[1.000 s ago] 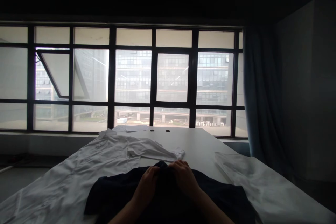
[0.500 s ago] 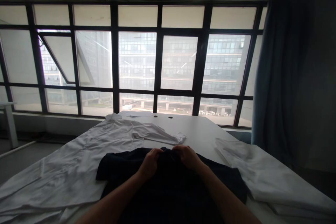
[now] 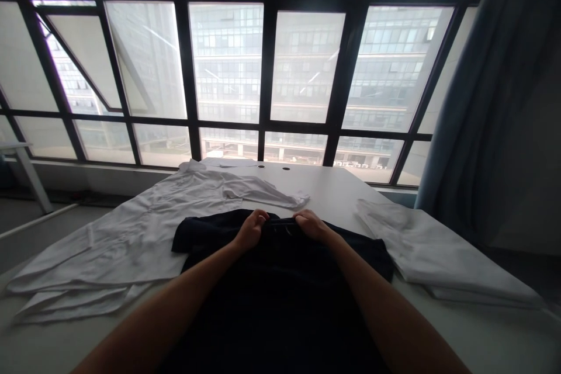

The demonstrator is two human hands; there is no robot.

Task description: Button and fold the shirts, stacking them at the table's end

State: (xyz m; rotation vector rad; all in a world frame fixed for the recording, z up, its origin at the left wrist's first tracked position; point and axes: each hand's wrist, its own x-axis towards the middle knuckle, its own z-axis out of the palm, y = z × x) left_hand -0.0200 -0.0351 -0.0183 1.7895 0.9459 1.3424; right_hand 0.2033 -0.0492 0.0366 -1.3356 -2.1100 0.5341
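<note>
Two hands, left hand and right hand, pinch one dark shirt between curled fingers. One white shirt and one folded white cloth lie on the table before a window.

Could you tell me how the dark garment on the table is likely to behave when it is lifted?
The dark garment will probably hang floppily: its edge bends where the left hand and right hand grip it. It is likely light for its size, since the thin fabric lies flat on the table.
</note>
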